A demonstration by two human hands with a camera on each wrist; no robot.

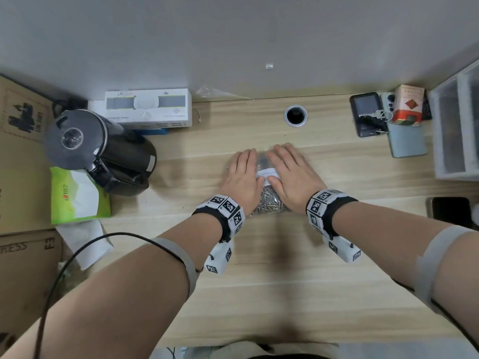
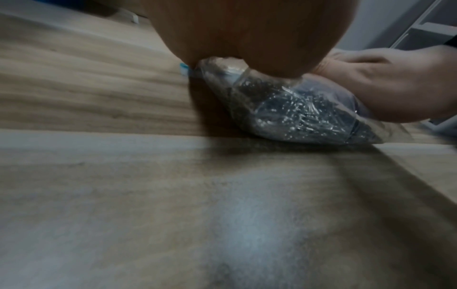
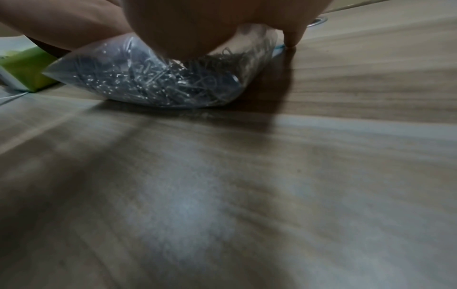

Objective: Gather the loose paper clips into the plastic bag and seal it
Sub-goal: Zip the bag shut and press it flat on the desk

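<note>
A clear plastic bag (image 1: 269,200) full of silver paper clips (image 3: 158,82) lies flat on the wooden desk (image 1: 259,281), its white label strip showing between my hands. My left hand (image 1: 242,174) lies flat on the bag's left half, fingers straight and pointing away from me. On the right half my right hand (image 1: 291,172) presses down the same way. In the left wrist view the bag (image 2: 296,111) bulges under both palms, with a blue strip at its far end. The far end of the bag is hidden under my fingers.
A black kettle (image 1: 101,151) and a green tissue pack (image 1: 77,195) stand to the left, a white box (image 1: 149,107) behind them. A cable hole (image 1: 296,114) is at the back, phones and a red box (image 1: 408,107) at back right, clear drawers (image 1: 456,130) at far right.
</note>
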